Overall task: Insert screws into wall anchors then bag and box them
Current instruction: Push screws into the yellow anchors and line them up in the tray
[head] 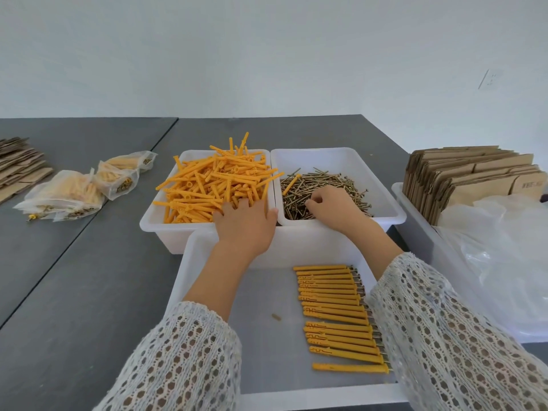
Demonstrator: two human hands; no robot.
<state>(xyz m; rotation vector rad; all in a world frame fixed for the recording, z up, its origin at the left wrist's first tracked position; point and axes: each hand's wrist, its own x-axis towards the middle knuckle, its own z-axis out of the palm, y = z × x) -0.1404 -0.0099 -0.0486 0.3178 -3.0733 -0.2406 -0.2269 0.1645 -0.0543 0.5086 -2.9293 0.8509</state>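
So both hands were in the bins at once here: the left hand [244, 222] lay on the heap of orange wall anchors [213, 185] in the left white bin [154, 219], fingers dug down into the pile, so I honestly couldn't tell whether it had one pinched yet. The right hand [333, 207] was over in the screws [320, 188] in the right bin [385, 209], fingers curled like it was picking at one, but whether it actually had a screw, couldn't say either. The finished ones, anchors with screws already in [338, 315], sat lined up in a neat row in the near tray [189, 280], under the right forearm. Filled bags [77, 191] were off to the left on the counter [74, 292], flat cardboard boxes [468, 176] stacked on the right next to some loose plastic bags [504, 262]. Stuff that could go sideways in my opinion: that lacy sleeve [439, 321] hung right over the row and could drag it out of line, or snag on a screw tip. The anchor heap was piled way past the rim, so rooting around could tip some over. One stray anchor [292, 184] was already lying in the screw bin.
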